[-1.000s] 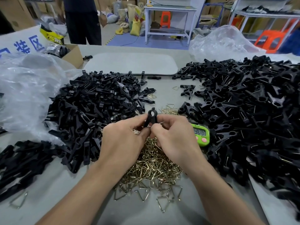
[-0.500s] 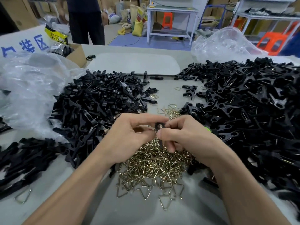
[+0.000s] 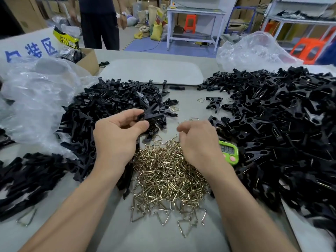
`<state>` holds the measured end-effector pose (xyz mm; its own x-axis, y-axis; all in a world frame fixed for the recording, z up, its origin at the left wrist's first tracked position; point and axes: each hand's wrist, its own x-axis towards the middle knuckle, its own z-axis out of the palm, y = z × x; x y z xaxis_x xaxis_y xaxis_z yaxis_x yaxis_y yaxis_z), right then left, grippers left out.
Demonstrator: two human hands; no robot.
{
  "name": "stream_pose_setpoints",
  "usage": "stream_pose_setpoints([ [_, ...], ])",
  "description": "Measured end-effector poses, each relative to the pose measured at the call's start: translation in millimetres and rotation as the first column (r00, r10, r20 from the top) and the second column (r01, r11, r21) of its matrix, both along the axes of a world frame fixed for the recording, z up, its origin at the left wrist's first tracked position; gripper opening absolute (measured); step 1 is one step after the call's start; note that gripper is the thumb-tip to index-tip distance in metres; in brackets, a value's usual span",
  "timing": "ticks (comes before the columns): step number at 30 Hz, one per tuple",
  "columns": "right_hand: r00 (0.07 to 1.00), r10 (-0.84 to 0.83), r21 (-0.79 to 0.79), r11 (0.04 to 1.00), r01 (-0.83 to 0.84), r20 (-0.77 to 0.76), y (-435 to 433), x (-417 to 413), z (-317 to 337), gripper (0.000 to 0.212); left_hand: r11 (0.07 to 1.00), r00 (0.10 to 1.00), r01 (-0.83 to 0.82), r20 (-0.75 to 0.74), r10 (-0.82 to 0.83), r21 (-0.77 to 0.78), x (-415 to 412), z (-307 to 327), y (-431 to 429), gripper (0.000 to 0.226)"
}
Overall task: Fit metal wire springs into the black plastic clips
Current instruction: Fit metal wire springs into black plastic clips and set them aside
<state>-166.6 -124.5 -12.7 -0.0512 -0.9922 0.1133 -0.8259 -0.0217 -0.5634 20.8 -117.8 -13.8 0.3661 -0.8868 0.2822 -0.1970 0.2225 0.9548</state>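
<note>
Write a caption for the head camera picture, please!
Left hand pinches a black clip while the right hand hovers over the gold wire springs.

Matt black plastic clips (image 3: 272, 113), shiny brassy metal wire springs (image 3: 169, 171), crinkly glossy clear plastic bag (image 3: 34, 99), smooth grey surface (image 3: 154, 233).

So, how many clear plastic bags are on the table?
2. One clear plastic bag lies left of the left clip pile; the other sits behind the right clip pile. More may be hidden.
</note>
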Motion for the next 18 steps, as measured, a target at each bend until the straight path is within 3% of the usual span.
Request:
stream_pose_setpoints([
  [3, 0.972, 0.072, 0.065, 0.996, -0.059, -0.225, -5.6, 3.0, 5.5, 0.019, 1.0, 1.0, 0.011, -0.005, -0.011, 0.009, -0.4, -1.0, -2.3, 0.034],
  [11, 0.89, 0.231, 0.157, 0.971, -0.183, -0.393, -15.2, 16.8, 28.2, 0.013, 1.0, 1.0, 0.011, 0.004, -0.011, -0.001, 1.8, -0.2, -2.7, 0.035],
  [18, 0.938, 0.208, 0.039, 0.978, -0.206, -0.278, -18.4, 45.3, 26.5, 0.012, 0.999, 1.0, -0.025, 0.014, 0.026, -0.035, 5.2, 0.4, -3.5, 0.035],
])
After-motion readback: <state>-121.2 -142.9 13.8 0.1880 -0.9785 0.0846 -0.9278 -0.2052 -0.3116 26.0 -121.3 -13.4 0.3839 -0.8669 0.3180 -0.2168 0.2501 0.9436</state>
